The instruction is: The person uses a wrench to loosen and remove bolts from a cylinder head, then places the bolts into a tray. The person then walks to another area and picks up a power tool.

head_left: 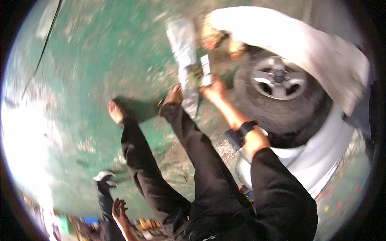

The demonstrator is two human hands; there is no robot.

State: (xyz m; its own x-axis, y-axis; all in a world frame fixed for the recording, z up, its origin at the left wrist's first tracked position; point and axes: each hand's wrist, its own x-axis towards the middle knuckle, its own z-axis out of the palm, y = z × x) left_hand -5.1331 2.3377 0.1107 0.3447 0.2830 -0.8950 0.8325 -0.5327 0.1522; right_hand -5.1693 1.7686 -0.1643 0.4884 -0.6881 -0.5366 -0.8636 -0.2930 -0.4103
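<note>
My right hand (214, 89) reaches forward over the floor, with a dark band on the wrist. Its fingers are closed around a small white, stick-like object (206, 65), blurred by motion. Just left of it lies a clear plastic bag (181, 40) with an olive-green item (195, 74) beside or inside it; I cannot tell which. To the right of my forearm is a car wheel with a black tyre (277, 120) and a silver five-spoke rim (277, 78). At lower left, away from these things, my left hand (120, 209) hangs with loosely bent, parted fingers, holding nothing.
My bare feet (115, 112) stand on a stained green floor (92, 72). A pale cloth-covered form (281, 34) crosses above the wheel. Silver curved bodywork (321, 166) lies below the tyre. Another person's shoe (105, 175) shows at left. A dark cable (46, 42) runs at upper left.
</note>
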